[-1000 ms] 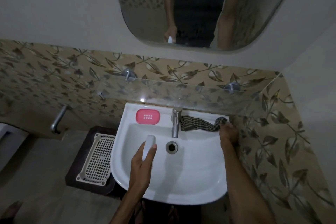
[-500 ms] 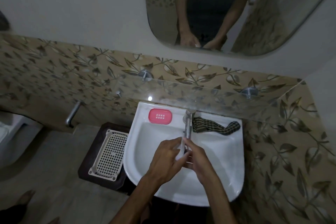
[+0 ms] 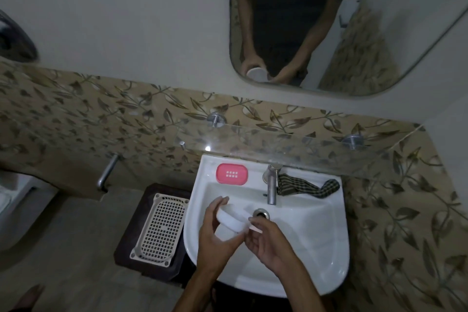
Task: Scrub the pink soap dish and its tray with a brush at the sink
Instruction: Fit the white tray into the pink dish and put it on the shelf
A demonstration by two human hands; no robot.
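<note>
Both hands over the sink (image 3: 329, 256) basin: my left hand (image 3: 215, 233) curled round a white oval object (image 3: 231, 218), probably the brush, fingers closed on its far end; my right hand (image 3: 266, 243) pinching its near end, fingers half curled. The pink soap dish (image 3: 232, 174) sits untouched on the back left ledge, well apart from my hands, tap (image 3: 271, 185) to its right; its tray I can't tell apart from it. Best to settle one firm grip first, bristles outward, then fetch the dish.

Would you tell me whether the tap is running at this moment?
Apparently off: no stream shows below the tap spout, above the drain.
</note>
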